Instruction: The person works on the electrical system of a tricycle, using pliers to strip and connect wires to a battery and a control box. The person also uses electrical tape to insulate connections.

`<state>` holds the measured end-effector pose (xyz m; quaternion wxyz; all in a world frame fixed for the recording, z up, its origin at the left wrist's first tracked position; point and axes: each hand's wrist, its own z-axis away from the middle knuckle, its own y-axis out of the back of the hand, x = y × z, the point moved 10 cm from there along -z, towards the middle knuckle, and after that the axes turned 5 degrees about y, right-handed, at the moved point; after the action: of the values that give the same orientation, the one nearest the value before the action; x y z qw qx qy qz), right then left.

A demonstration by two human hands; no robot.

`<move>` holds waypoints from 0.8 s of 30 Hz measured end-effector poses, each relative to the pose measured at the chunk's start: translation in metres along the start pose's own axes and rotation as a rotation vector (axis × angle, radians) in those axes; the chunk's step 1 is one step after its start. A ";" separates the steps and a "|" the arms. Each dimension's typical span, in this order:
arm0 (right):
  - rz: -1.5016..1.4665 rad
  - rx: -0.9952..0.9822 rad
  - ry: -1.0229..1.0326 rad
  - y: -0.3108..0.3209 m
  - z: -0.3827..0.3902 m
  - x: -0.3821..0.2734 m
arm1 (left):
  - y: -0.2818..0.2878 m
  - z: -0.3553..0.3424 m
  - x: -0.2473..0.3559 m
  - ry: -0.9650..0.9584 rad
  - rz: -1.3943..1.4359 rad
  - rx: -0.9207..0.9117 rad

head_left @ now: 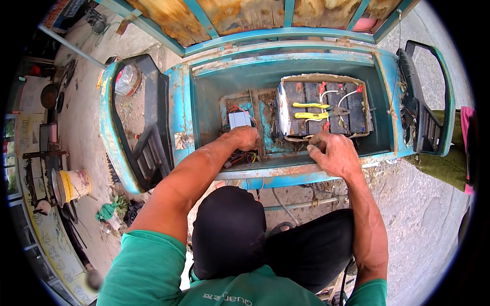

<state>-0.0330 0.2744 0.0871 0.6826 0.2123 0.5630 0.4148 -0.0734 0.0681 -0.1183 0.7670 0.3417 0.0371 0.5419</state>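
Note:
My left hand (244, 137) is inside a blue metal compartment (206, 92), its fingers curled down beside a small grey box (239, 119). Thin coloured wires (247, 157) lie below that hand; its fingertips are hidden. My right hand (334, 153) is at the compartment's near edge, just in front of a row of black batteries (296, 93) in a worn, open-topped carton. Its thumb and fingers are bent together, and anything between them is too small to name. White cables with red ends join the battery tops. Yellow-handled pliers (311, 116) lie open across the batteries.
Teal armrest frames with black panels (157, 148) flank the compartment, and a stained wooden panel (245, 20) rises behind it. A yellow-white bucket (74, 184) and a clear plastic container (127, 80) are at left. Someone in green trousers (439, 173) is at far right.

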 end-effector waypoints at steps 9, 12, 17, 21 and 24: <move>-0.014 -0.033 -0.001 -0.004 -0.002 0.007 | -0.005 -0.003 0.004 0.116 -0.093 0.002; -0.029 -0.037 -0.033 -0.005 -0.001 0.011 | 0.001 -0.014 -0.021 0.234 0.021 0.147; -0.045 -0.047 -0.053 -0.006 -0.001 0.015 | 0.008 -0.010 -0.013 0.246 0.035 0.171; -0.031 -0.035 -0.048 -0.005 -0.001 0.013 | 0.025 0.006 -0.016 0.322 0.147 0.214; -0.032 -0.017 -0.045 -0.004 -0.001 0.011 | 0.027 0.012 -0.021 0.340 0.192 0.218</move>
<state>-0.0328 0.2805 0.0775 0.7032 0.2069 0.5474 0.4037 -0.0985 0.0493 -0.1011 0.6532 0.3283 0.1914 0.6549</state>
